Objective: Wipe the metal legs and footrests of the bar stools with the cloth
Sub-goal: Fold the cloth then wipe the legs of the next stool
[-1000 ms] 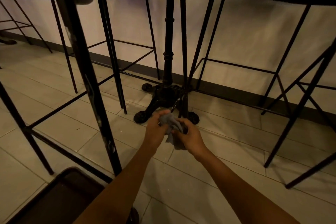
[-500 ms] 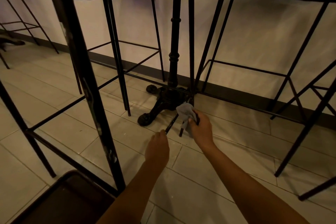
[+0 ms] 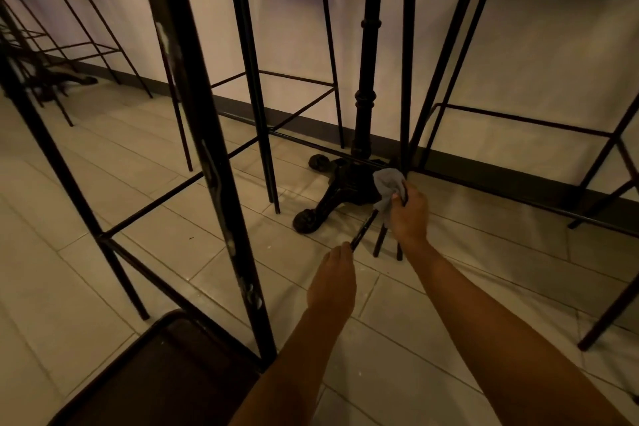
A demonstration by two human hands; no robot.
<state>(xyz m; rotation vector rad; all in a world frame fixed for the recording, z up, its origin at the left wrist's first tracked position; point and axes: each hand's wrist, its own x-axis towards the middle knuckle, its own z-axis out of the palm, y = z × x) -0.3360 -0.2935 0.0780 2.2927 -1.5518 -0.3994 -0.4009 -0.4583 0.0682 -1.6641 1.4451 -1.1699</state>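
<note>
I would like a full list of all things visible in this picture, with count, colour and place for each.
bar stools: several, exact count unclear, black metal legs and footrests, across the whole view
table base: one, black ornate post with curled feet, centre, by the wall
cloth: one, grey, against a thin stool leg right of the table base
floor: pale tiles
wall: pale, with a dark baseboard along the bottom
dark brown surface: one, bottom left corner
right hand: holds the cloth on the stool leg
left hand: grips the low footrest bar
</note>
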